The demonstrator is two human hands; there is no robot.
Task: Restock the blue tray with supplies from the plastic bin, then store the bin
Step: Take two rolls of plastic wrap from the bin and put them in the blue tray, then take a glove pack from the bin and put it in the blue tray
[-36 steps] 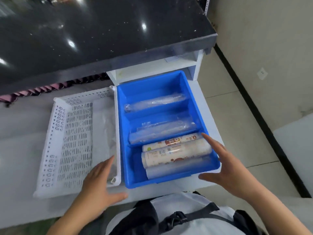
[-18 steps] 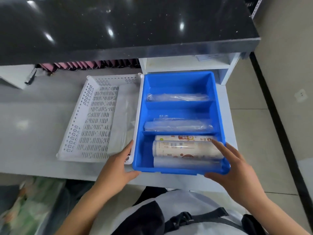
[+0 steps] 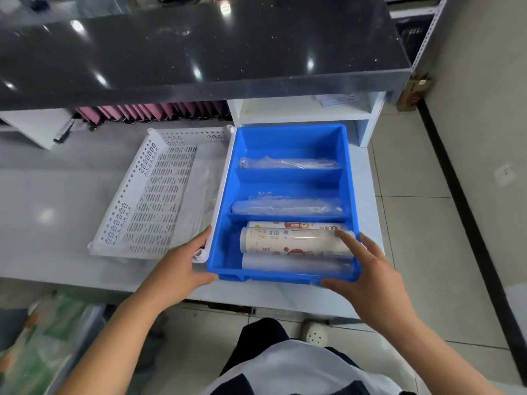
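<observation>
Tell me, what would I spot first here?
The bright blue plastic tray on the grey counter, with printed rolls in its nearest compartment. A white perforated plastic bin sits just left of it, and the left hand and right hand rest at its near corners.

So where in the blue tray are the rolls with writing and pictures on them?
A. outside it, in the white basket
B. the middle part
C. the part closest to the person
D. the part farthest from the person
C: the printed rolls lie in the compartment of the blue tray nearest the person, while the far packet and the middle packet are only clear wrap.
</observation>
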